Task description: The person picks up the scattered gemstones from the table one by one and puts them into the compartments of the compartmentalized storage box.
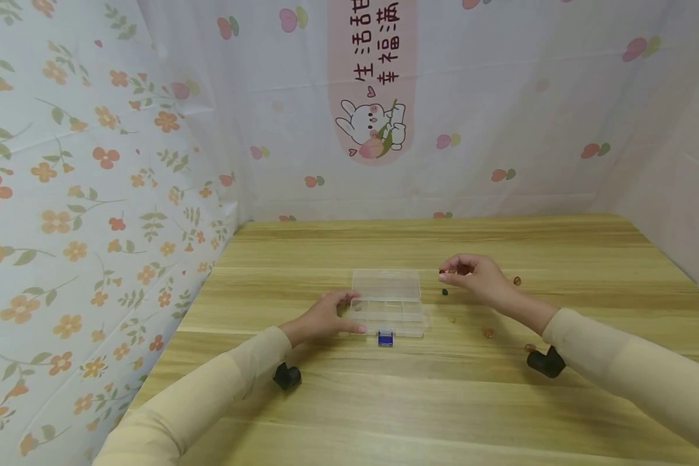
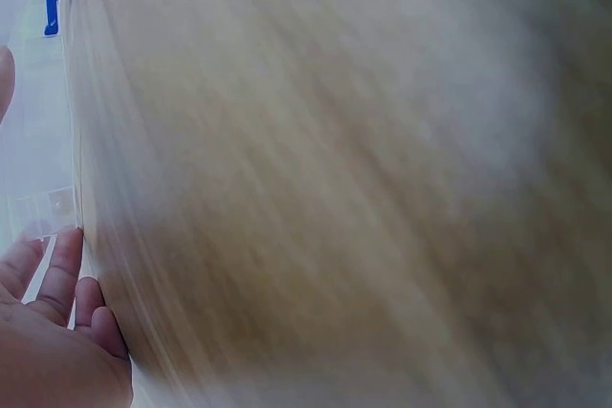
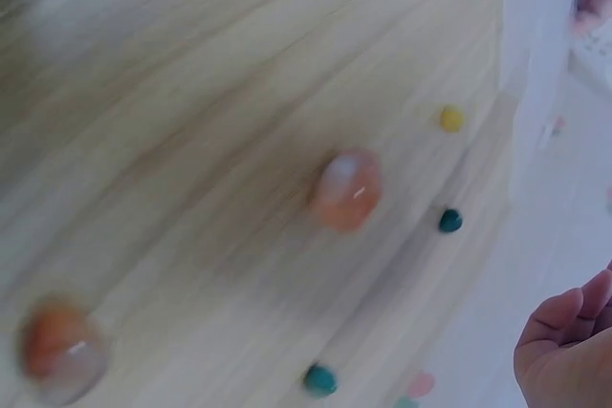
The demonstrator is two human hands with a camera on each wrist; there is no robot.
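A transparent plastic compartment box [image 1: 387,317] lies on the table with its lid [image 1: 386,285] folded back and a blue latch [image 1: 386,338] at the front. My left hand [image 1: 325,315] grips the box's left end, thumb at the front corner and fingers at the back. One small pale stone [image 1: 358,308] sits in a left compartment. To the right of the box, my right hand [image 1: 472,277] pinches a small dark red stone [image 1: 442,272] above the table. Below the fingertips lies a dark green stone [image 1: 445,292]; in the right wrist view that hand [image 3: 569,341] shows only partly.
Loose stones lie right of the box: a yellow one [image 1: 452,320], an orange one [image 1: 488,332], a brown one [image 1: 517,281] and a reddish one [image 1: 530,347] near the right wrist. A printed curtain [image 1: 472,97] hangs behind the wooden table [image 1: 384,401].
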